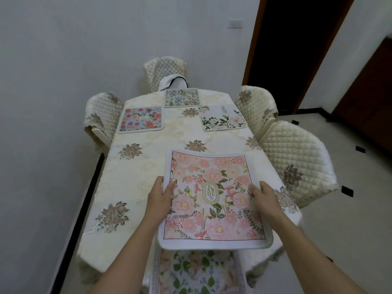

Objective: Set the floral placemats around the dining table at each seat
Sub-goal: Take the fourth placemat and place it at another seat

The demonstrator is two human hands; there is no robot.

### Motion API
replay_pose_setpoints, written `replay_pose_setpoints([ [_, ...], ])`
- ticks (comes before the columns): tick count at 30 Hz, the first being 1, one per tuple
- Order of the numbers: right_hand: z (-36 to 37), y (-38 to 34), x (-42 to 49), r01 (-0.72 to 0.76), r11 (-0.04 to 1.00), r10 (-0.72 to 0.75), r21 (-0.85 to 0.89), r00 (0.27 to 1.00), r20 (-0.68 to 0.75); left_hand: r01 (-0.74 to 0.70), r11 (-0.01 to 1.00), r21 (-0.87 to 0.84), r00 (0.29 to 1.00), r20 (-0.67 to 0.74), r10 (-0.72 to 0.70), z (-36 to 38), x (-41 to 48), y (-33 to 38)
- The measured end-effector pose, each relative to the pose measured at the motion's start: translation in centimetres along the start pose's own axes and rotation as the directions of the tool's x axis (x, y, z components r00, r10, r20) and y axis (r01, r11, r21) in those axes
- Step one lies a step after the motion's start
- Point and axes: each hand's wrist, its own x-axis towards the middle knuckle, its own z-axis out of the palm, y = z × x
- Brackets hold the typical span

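Placemat [214, 200]: pink, above tabletop's [135, 177] near edge
Hands: left [162, 194], right [264, 195] grip its sides
Below: leafy mat [199, 272]
Far end: three mats [141, 121]

three placemats [182, 98] at table [148, 166] far end

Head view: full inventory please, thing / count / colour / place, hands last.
pink GARDEN placemat: 1, pink and white, held above the table's near end
green-leaf placemat: 1, green and white, near end, under the held one
multicolour placemat: 1, far left seat
white placemat with greenery: 1, far right seat
pale botanical placemat: 1, far head seat
tablecloth: 1, cream with brown flowers, covers table
chairs: 4 visible, cream quilted, around the table's far and right sides
doorway: 1, dark, upper right
left hand: gripping mat's left edge
right hand: gripping mat's right edge
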Motion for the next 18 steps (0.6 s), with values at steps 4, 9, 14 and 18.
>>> replay_pose_setpoints([
  [4,-2.2,1.5,-1.5,-0.044,0.999,0.046,0.02,0.994,-0.098,0.002,0.999,-0.037,0.997,0.081,0.001,2.2,-0.2,0.1],
  [9,-5.8,4.4,-6.0,-0.149,0.987,0.158,0.057,0.959,-0.234,-0.036,0.999,-0.033,0.967,0.252,0.043,6.4,-1.0,0.8],
  [14,-9.1,8.1,-12.9,-0.249,0.958,0.285,0.14,0.842,-0.457,-0.105,0.993,-0.053,0.874,0.471,0.118,11.3,-3.6,1.5],
  [18,-11.4,10.3,-19.0,-0.261,0.947,0.32,0.186,0.738,-0.594,-0.171,0.984,-0.055,0.769,0.617,0.169,14.9,-6.3,2.9],
])
